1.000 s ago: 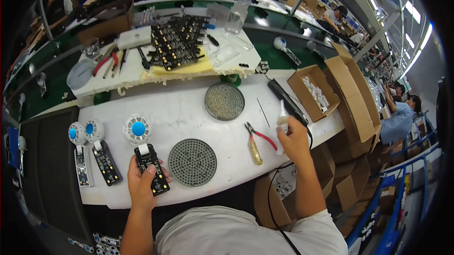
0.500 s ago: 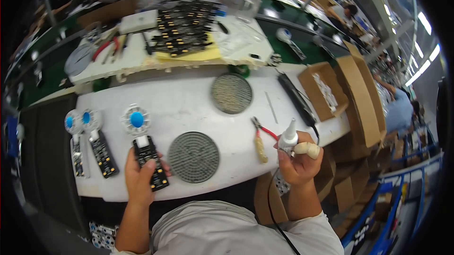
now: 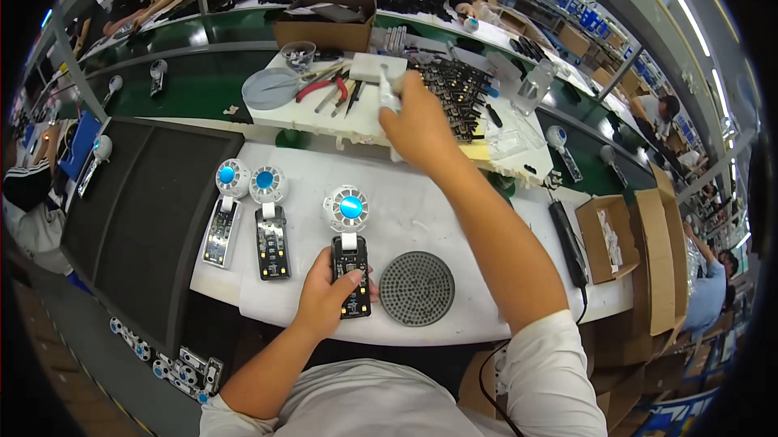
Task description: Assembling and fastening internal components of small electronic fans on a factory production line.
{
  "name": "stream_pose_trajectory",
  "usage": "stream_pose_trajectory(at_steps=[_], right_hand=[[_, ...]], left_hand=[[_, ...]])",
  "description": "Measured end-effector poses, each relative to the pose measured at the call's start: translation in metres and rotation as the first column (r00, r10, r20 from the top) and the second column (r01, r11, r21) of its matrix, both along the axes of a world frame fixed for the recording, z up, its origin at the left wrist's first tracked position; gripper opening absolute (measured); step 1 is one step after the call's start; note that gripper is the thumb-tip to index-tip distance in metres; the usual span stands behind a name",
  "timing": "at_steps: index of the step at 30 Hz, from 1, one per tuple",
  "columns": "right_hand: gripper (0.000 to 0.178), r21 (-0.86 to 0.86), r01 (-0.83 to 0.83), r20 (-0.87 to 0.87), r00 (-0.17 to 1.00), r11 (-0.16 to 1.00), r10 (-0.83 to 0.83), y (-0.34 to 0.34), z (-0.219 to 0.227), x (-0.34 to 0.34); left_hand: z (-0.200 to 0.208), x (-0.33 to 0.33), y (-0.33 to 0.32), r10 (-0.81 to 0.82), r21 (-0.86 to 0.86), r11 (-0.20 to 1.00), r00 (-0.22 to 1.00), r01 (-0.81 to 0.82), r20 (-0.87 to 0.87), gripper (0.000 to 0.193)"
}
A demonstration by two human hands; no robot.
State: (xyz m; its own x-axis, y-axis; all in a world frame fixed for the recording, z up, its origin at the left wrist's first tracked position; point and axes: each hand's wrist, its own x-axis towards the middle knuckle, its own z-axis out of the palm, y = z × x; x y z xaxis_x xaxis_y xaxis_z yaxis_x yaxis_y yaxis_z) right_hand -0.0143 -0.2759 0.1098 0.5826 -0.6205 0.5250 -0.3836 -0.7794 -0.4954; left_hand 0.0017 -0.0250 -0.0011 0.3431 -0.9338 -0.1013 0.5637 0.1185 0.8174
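- The right hand [image 3: 417, 125], low by the pliers a second ago, is now raised over the far tray [image 3: 324, 117], its grip closed on a small white tool [image 3: 387, 93].
- The black circuit board [image 3: 351, 275] is pinned to the white table [image 3: 454, 210] under the left hand [image 3: 328, 299], beside a round grille [image 3: 417, 288].

Person wears a light grey short-sleeved T-shirt, plain, no print visible; fabric shows soft folds across chest. Sleeves end above the elbows, right sleeve hem wide and loose. Both forearms bare. Left hand [image 3: 328, 301] and right hand [image 3: 416, 123] bare: no gloves, rings, watch or wrist strap visible.
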Motion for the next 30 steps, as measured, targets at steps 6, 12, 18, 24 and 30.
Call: stream_pose_trajectory(at_steps=[6,12,18,24,30], right_hand=[[0.025,-0.158,0.05,0.0,0.999,0.986,-0.051,0.013,0.015,-0.034],[0.028,-0.1,0.299,-0.304,0.899,0.949,-0.315,-0.031,0.01,-0.265],[0.031,-0.109,0.467,-0.621,0.657,0.877,-0.428,-0.019,-0.06,-0.403],[0.03,0.669,0.459,-0.26,0.882,0.584,-0.394,-0.02,-0.047,-0.412],[0.031,0.96,0.042,0.096,0.881,0.278,-0.463,-0.017,-0.044,-0.414]], left_hand=[[-0.002,-0.003,-0.001,0.0,0.01,1.0,0.997,0.001,-0.08,0.033],[-0.005,0.0,-0.002,0.044,0.039,0.998,0.998,-0.043,-0.036,0.035],[-0.002,-0.007,-0.014,0.047,0.05,0.997,0.996,-0.051,0.073,0.036],[-0.005,-0.007,-0.008,0.073,0.069,0.994,0.984,-0.085,0.162,0.039],[-0.005,-0.011,-0.009,0.104,0.068,0.991,0.983,-0.116,0.154,0.039]])
